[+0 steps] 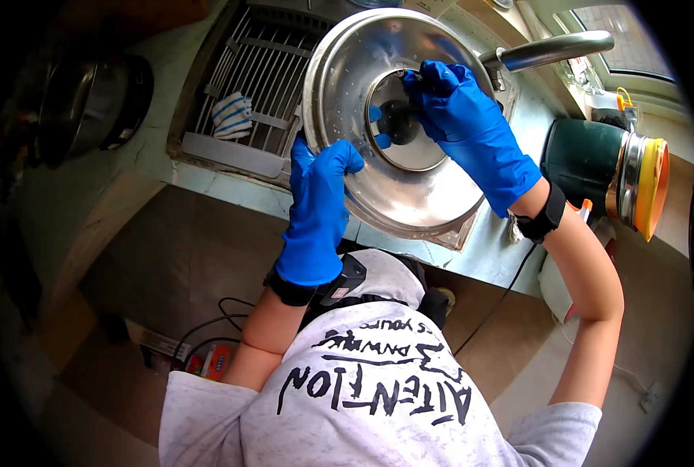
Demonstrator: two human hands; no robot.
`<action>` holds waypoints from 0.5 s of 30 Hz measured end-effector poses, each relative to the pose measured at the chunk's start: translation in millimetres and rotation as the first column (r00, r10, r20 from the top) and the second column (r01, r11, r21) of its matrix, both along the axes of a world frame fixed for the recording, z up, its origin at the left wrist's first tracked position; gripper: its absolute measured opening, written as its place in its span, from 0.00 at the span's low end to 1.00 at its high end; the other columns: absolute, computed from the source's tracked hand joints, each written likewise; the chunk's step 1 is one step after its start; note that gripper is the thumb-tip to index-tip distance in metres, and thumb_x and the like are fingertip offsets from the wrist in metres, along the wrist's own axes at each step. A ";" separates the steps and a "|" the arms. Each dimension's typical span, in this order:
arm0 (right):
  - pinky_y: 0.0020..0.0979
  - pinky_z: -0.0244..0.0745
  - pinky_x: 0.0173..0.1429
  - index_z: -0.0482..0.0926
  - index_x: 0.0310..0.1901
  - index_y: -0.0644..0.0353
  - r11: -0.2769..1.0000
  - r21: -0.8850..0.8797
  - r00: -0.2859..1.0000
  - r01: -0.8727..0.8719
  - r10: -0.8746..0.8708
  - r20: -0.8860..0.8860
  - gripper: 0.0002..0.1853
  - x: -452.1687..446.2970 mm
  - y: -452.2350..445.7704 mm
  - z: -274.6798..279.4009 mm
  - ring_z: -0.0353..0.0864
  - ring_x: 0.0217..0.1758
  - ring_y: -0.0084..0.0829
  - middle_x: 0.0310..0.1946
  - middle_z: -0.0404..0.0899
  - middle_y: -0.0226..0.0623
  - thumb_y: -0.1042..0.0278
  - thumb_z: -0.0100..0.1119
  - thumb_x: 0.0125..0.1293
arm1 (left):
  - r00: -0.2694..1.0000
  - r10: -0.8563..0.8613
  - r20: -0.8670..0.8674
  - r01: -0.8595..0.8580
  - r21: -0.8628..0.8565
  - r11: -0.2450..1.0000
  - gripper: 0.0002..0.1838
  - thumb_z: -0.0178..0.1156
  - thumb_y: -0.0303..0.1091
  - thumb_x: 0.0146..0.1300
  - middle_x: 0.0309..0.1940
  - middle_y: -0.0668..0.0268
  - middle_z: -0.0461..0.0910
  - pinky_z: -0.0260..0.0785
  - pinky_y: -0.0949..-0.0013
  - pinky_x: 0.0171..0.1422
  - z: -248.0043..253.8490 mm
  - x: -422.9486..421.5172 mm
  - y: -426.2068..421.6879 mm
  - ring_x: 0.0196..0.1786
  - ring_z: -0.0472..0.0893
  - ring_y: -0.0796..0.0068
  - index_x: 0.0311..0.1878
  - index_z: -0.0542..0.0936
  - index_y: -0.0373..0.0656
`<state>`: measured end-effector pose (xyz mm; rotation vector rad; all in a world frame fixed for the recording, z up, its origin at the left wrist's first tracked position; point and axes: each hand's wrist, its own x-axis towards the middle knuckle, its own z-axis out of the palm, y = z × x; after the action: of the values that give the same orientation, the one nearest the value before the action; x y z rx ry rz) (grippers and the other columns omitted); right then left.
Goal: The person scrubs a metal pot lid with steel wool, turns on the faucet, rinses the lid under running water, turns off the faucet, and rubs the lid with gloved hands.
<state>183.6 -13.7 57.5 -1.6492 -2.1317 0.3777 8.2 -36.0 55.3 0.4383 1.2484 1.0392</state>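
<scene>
A large round metal lid (339, 86) with a glass centre is held tilted over the sink. A dark round knob (397, 122) shows at the glass, with small blue patches beside it. My left hand (320, 175), in a blue rubber glove, grips the lid's near left edge, thumb on top and the other fingers partly hidden behind. My right hand (460, 117), gloved alike, is closed with bent fingers at the upper right of the glass ring. Whatever it may hold is hidden by the fingers. Drops dot the metal.
A dish rack (265, 66) with a striped cloth (232, 116) lies left of the lid. The tap (557, 50) reaches over at the upper right. A dark green container (584, 159) stands at right, a metal pot (82, 109) at far left. A cable (499, 300) hangs below the counter.
</scene>
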 end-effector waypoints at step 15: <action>0.32 0.68 0.34 0.69 0.40 0.58 0.937 0.100 0.942 -0.334 0.326 0.082 0.16 -3.1 -2.5 4.5 0.70 0.31 0.38 0.30 0.68 0.41 0.70 0.55 0.46 | 0.975 -0.171 -0.142 0.181 0.062 0.982 0.13 0.51 0.27 0.38 0.24 0.65 0.66 0.60 0.76 0.30 -12.6 1.0 -3.3 0.25 0.65 0.78 0.31 0.66 0.37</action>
<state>180.5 -16.3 62.0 -1.2560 -2.4364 0.2982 9.2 -39.3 42.7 0.6749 1.2689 0.9183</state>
